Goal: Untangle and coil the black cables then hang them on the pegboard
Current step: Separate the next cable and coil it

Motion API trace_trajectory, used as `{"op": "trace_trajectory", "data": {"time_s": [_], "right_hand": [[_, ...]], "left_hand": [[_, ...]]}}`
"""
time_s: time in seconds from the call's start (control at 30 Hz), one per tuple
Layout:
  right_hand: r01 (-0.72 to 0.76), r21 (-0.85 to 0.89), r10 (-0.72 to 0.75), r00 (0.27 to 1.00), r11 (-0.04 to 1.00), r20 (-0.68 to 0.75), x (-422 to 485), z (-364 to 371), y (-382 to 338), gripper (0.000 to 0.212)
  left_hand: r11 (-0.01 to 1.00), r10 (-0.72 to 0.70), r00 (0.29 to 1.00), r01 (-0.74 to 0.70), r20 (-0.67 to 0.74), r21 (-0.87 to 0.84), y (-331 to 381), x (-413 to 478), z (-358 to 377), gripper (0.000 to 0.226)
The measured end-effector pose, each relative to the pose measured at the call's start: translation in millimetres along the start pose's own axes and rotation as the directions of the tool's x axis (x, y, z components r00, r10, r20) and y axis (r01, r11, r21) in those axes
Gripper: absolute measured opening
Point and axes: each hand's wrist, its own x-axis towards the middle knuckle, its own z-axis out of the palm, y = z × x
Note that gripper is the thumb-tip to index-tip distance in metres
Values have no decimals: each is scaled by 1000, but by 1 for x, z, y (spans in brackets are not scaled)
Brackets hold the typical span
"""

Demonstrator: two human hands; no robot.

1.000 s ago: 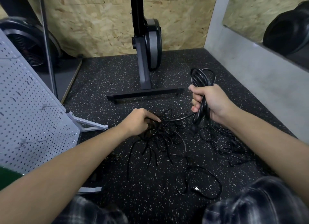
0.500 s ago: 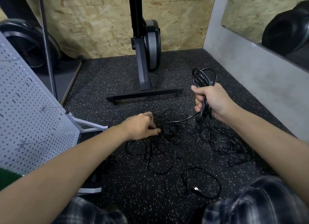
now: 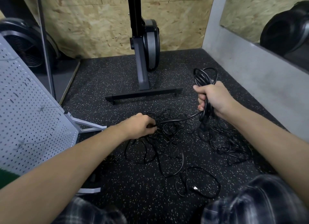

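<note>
A tangle of thin black cables (image 3: 172, 137) lies spread over the speckled black floor in front of my knees. My right hand (image 3: 213, 96) is closed around a coiled bundle of black cable (image 3: 203, 76), held upright above the floor, its loops sticking out above my fist. One strand (image 3: 180, 120) runs from that bundle down to my left hand (image 3: 140, 126), which pinches it low over the tangle. A loose loop with a plug (image 3: 195, 188) lies nearest me. The grey pegboard (image 3: 25, 117) leans at the left with a few wire hooks.
A black exercise machine stand (image 3: 143, 93) with a crossbar foot sits just behind the tangle. A grey wall (image 3: 250, 70) bounds the right side, an OSB wall the back. The pegboard's metal foot (image 3: 87, 126) reaches toward my left hand. My plaid-covered knees (image 3: 259, 202) are at the bottom.
My left hand has drawn a cable strand left and toward me, pulling loops of the tangle wider over the floor. My right hand keeps the coil and has barely moved.
</note>
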Motion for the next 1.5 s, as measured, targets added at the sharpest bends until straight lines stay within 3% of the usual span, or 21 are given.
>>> {"op": "trace_trajectory", "data": {"time_s": [0.13, 0.23, 0.37, 0.47, 0.67, 0.8, 0.9, 1.0, 1.13, 1.2, 1.27, 1.37, 1.5], "right_hand": [[12, -28, -11, 1000, 1000, 20, 0, 0, -3, 40], [47, -78, -45, 999, 996, 28, 3, -1, 0, 32], [49, -280, -46, 999, 959, 15, 6, -4, 12, 16], [53, -473, -66, 998, 879, -9, 3, 0, 17, 18], [24, -449, -44, 999, 893, -33, -4, 5, 14, 31], [99, -474, -49, 992, 875, 116, -12, 16, 18, 27], [183, -525, 2, 943, 831, 333, -20, 26, 19, 38], [176, -495, 65, 899, 851, 432, -23, 33, 20, 42], [82, -596, 211, 889, 799, 406, -20, 36, 22, 75], [34, -637, 277, 882, 770, 382, -16, 35, 27, 80], [-1, -686, 326, 881, 727, 344, -14, 35, 30, 72], [-49, -688, 363, 875, 724, 320, -14, 36, 33, 41], [-80, -597, 323, 894, 798, 312, -10, 36, 35, 34]], "left_hand": [[999, -30, 1000, 30, 1, 29, -1, 1, 0, 25], [999, 38, 999, -38, -7, -2, -2, -1, -1, 33], [987, 161, 984, -161, -83, 11, 7, -11, -1, 36], [970, 187, 967, -210, -170, -122, 12, -16, -6, 30], [959, 172, 935, -231, -311, -164, 26, -17, -18, 18], [930, 209, 927, -287, -310, -230, 36, -15, -22, 16], [933, 194, 913, -285, -360, -220, 42, -15, -25, 15], [944, 156, 925, -242, -346, -224, 45, -14, -25, 19], [942, 69, 935, -176, -348, -286, 46, -16, -27, 20], [947, 85, 926, -190, -369, -260, 48, -17, -27, 26], [951, 107, 914, -208, -392, -227, 49, -17, -26, 29], [944, 147, 904, -250, -401, -217, 51, -15, -26, 29], [920, 149, 914, -268, -377, -287, 50, -14, -30, 26]]}}
